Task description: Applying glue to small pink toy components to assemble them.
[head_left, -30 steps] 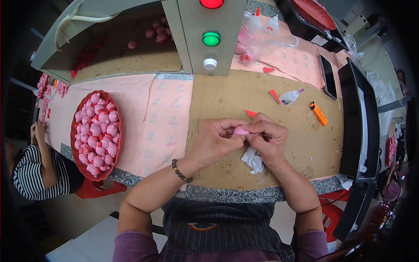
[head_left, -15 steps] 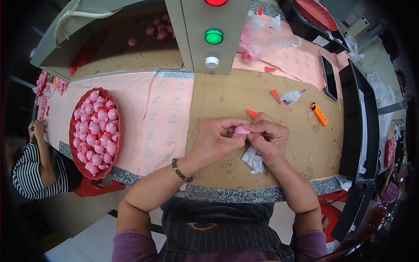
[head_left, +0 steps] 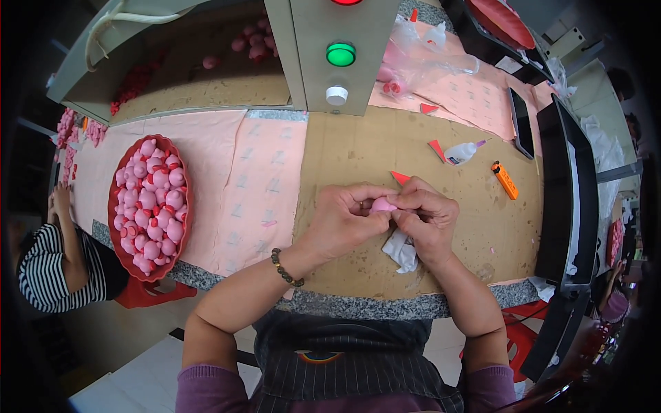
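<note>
Between the fingertips of both hands is a small pink rounded toy piece [head_left: 383, 204], much of it covered by fingers. My left hand [head_left: 346, 215], below a beaded bracelet, pinches it from the left. My right hand [head_left: 428, 217] grips its right side with thumb and finger. Beneath the right hand a crumpled white tissue [head_left: 400, 252] lies on the brown cardboard [head_left: 344, 151]. Just beyond my fingers is a red triangular piece [head_left: 401, 177]. A small glue bottle [head_left: 461, 153] with a purple tip rests farther right beside another red piece [head_left: 436, 150].
A red scalloped basket [head_left: 113, 237] heaped with pink and red toy pieces stands left. An orange lighter [head_left: 505, 180], a phone [head_left: 521, 122] and a black tray [head_left: 549, 199] lie right. A grey machine with a green button [head_left: 341, 54] rises ahead. Another person [head_left: 65, 268] sits far left.
Both hands keep their pinch on the pink piece, with hardly any movement. The whole view has shifted very slightly. The person at far left has moved a hand a little.
</note>
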Demonstrator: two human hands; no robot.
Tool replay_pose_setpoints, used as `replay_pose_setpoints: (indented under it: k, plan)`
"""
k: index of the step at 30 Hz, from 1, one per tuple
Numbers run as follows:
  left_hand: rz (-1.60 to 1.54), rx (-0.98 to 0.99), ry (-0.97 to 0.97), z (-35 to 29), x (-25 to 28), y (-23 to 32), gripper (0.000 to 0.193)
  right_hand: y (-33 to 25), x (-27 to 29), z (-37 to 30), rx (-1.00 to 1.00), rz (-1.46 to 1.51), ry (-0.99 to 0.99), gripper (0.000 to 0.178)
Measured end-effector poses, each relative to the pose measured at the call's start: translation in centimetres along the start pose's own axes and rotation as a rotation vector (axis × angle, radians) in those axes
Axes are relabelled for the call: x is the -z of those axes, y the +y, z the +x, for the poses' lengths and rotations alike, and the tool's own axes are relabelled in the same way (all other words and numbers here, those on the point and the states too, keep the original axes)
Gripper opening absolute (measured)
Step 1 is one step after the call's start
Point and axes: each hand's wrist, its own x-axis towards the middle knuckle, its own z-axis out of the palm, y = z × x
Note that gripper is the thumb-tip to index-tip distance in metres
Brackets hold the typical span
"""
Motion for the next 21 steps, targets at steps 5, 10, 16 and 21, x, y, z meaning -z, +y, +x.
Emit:
replay_pose_setpoints:
  k: [5,10,16,21]
  plan:
    - [0.030,0.018,-0.001,0.0,0.0,0.4,0.031,0.0,0.1,0.0,0.006,0.000,0.000,0.020]
    - [0.031,-0.008,0.006,0.1,0.0,0.1,0.031,0.0,0.0,0.1,-0.001,-0.002,0.005,0.020]
    - [-0.233,0.015,-0.048,0.8,0.7,-0.7,0.031,0.1,0.4,0.4,-0.016,0.086,-0.054,0.023]
    - [-0.350,-0.038,-0.077,1.0,0.8,-0.7,0.030,0.4,1.2,0.5,-0.065,0.249,-0.091,0.023]
